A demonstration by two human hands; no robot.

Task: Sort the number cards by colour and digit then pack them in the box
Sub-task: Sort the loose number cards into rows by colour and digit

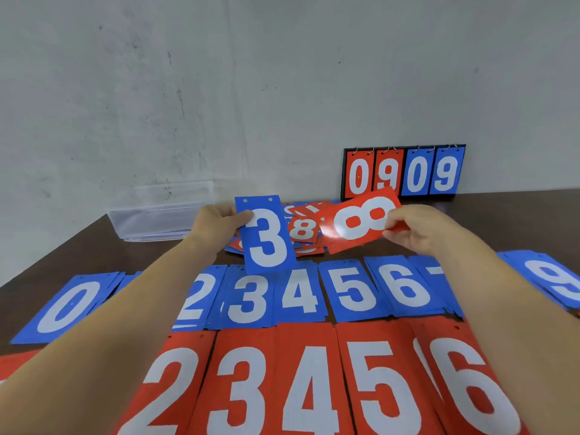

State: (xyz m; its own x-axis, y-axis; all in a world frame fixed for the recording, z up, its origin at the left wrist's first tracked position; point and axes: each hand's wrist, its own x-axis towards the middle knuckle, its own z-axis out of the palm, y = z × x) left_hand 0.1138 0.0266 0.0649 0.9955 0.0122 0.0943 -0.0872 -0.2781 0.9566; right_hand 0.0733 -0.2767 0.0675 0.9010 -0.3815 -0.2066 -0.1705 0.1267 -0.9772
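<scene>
The red 8 card [361, 222] looked like smooth plastic with a glossy glare. The box [157, 221] was clear plastic, the table [518, 221] dark wood, the wall [219, 89] rough and stained.

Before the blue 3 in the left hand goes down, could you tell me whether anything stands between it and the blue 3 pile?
Nothing visible does. The left hand holds the blue 3 just over the far edge of the blue 3 pile; the right hand and its red 8 are aside.
</scene>
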